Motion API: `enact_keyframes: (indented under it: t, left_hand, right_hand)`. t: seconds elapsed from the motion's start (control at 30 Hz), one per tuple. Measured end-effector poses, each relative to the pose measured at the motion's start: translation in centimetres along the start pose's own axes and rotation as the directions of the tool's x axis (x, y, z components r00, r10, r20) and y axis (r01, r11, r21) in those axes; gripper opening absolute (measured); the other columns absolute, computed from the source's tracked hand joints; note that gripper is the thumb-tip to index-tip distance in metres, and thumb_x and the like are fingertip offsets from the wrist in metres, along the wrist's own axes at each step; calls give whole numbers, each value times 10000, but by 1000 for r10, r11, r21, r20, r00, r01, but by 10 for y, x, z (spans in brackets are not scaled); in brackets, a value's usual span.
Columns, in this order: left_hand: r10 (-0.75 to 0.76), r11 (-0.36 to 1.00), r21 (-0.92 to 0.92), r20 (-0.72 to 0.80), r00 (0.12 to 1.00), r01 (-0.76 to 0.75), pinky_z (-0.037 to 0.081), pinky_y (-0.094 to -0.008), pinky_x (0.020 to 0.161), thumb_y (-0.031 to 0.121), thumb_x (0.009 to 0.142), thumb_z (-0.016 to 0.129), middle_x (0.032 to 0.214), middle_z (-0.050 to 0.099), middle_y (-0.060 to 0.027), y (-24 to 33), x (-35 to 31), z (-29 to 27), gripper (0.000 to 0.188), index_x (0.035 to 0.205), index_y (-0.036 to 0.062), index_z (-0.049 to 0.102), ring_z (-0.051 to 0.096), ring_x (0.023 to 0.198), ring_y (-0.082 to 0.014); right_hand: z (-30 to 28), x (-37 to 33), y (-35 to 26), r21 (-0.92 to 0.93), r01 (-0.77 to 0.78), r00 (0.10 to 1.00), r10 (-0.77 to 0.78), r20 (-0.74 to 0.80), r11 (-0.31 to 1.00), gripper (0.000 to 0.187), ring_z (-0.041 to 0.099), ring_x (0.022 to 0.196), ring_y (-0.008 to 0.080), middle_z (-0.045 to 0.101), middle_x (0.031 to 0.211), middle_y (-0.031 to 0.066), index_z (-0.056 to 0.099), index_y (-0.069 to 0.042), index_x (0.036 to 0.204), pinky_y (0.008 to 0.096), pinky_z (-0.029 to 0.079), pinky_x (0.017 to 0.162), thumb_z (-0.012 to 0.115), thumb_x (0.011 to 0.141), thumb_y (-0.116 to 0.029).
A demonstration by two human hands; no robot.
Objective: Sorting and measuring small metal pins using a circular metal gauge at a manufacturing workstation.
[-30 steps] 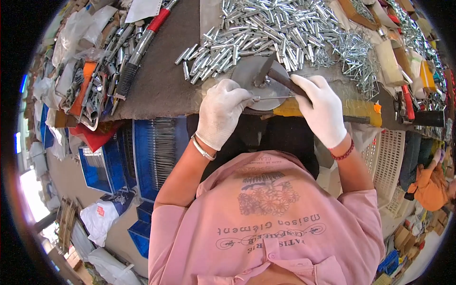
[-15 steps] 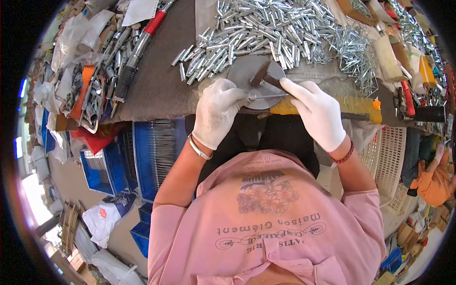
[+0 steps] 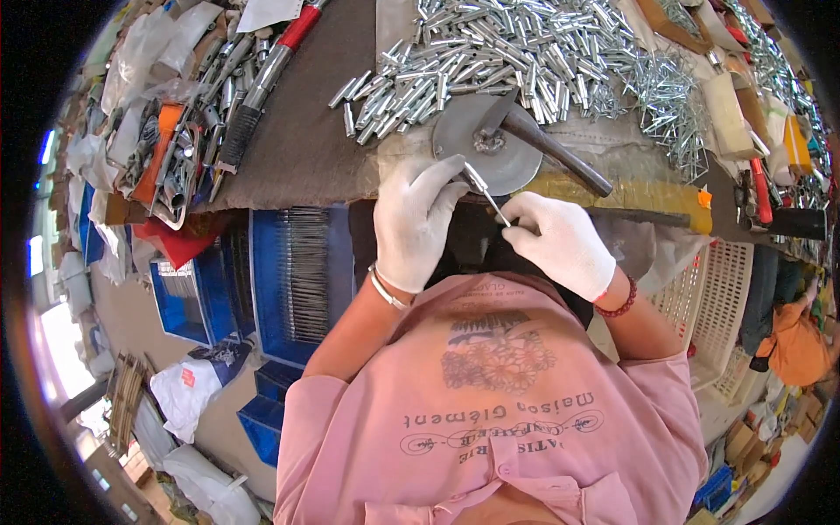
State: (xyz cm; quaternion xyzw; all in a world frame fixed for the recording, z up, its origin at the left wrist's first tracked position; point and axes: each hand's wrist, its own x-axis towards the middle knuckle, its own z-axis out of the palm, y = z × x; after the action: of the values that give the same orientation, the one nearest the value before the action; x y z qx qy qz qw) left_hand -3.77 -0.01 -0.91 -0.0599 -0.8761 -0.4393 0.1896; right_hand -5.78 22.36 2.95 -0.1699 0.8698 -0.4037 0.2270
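A thin metal rod (image 3: 495, 206) with a thicker shiny sleeve (image 3: 475, 178) at its upper end slants between my two white-gloved hands. My left hand (image 3: 415, 226) has its thumb and forefinger curled at the sleeve end. My right hand (image 3: 560, 241) is closed on the rod's lower end, its fingertips pinched together. Just beyond them a round grey metal plate (image 3: 451, 131) lies at the bench edge. Across it rests a hammer (image 3: 564, 157), head on the plate and dark handle pointing right, with neither hand on it.
Many metal sleeves (image 3: 490, 52) are heaped beyond the plate, with thin pins (image 3: 669, 105) to their right. Assorted tools, one orange-handled (image 3: 157, 153), crowd the left. Below the bench stand blue bins (image 3: 267, 262) and a cream basket (image 3: 722, 289). Someone in orange (image 3: 796, 341) is far right.
My right hand has let go of the hammer, which now lies on the plate. That hand has moved down and nearer, and the rod has turned from nearly level to slanting.
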Motion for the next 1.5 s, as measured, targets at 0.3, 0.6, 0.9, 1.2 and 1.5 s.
enact_keyframes:
  t: [0.3,0.6,0.9,1.2,1.5]
  left_hand:
    - [-599,585,-432,340,725,686,485,-222,567,24,1025,650,957,749,-61,26,-18,-8,599,1598,18,474,612,703,-60]
    - [-685,530,-622,86,723,576,536,-265,822,0,935,765,979,718,-62,4,-31,-62,565,1446,-19,526,677,911,-115]
    - [-866,486,-574,-418,274,659,568,-309,810,69,868,789,1100,756,-125,-230,-166,-115,572,1406,-35,624,701,922,-180]
    - [-763,376,-317,-640,97,871,584,-384,911,153,751,850,1054,793,-162,-415,-195,-136,453,1174,22,753,757,974,-303]
    - [-643,326,84,-711,286,942,555,-433,1005,227,892,827,1199,768,-234,-429,-166,-82,522,1339,-1,681,742,1117,-376]
  right_hand:
    - [29,-5,-2,312,-162,984,127,127,936,229,713,785,220,734,887,157,716,-19,1142,343,561,751,730,941,-126]
    - [23,7,-15,211,102,990,-79,-115,972,511,662,816,121,711,981,41,654,-47,1437,285,562,766,703,933,21]
    - [15,24,18,358,150,944,-26,-329,922,405,528,654,41,675,938,31,660,-29,1428,201,445,586,525,1054,43]
    - [17,28,23,371,149,948,-25,-318,917,393,551,654,48,689,934,38,667,-20,1409,208,467,590,526,1048,46]
    - [14,21,27,409,151,942,-5,-336,900,362,595,675,61,720,965,64,673,-13,1357,211,485,592,525,1038,73]
